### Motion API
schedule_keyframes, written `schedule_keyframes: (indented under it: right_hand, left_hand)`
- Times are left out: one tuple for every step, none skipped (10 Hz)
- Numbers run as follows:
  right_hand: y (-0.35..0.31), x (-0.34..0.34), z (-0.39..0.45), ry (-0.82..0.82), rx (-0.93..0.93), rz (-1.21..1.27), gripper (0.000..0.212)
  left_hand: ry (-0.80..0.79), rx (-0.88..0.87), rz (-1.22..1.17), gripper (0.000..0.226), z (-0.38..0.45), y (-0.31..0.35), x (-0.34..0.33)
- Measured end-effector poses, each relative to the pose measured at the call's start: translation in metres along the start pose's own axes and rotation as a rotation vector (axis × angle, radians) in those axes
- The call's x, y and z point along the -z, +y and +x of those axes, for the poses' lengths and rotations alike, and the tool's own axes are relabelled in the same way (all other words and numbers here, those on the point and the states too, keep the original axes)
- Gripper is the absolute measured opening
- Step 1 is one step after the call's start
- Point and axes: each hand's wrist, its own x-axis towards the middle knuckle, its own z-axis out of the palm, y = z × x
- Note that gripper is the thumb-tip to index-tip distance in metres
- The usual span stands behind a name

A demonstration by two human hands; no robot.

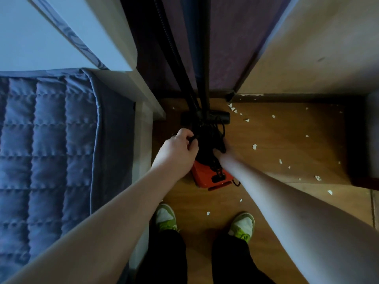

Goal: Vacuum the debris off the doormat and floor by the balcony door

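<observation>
A red and black canister vacuum (211, 177) stands on the wooden floor (276, 140) just ahead of my feet. Its black tube and ribbed hose (180, 64) rise toward the camera, and its floor head (221, 116) lies by the purple curtain. A black cord bundle (209, 140) sits on top of the vacuum. My left hand (180, 148) grips the cord from the left. My right hand (222, 149) reaches into the bundle from the right, its fingers mostly hidden. Several white paper scraps (254, 146) lie scattered on the floor to the right.
A bed with a blue quilted cover (45, 144) fills the left side, its white frame (141, 152) close to the vacuum. A purple curtain (225, 48) hangs ahead. A pale wall (317, 48) stands right, a dark object (363, 140) at far right. My green-white shoes (166, 217) stand below.
</observation>
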Motion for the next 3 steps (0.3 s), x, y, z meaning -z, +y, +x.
schedule_keyframes:
  right_hand:
    - [-0.022, 0.012, -0.028, -0.017, 0.033, -0.094, 0.045]
    - [-0.033, 0.019, -0.058, -0.093, 0.033, -0.159, 0.047]
    - [-0.039, 0.033, -0.092, -0.169, -0.017, -0.287, 0.05]
  left_hand:
    - [-0.061, -0.093, 0.178, 0.048, -0.018, -0.001, 0.016]
    - [-0.212, -0.121, 0.351, 0.06, -0.046, -0.001, 0.033]
    - [-0.251, -0.16, 0.53, 0.067, -0.072, 0.001, 0.054]
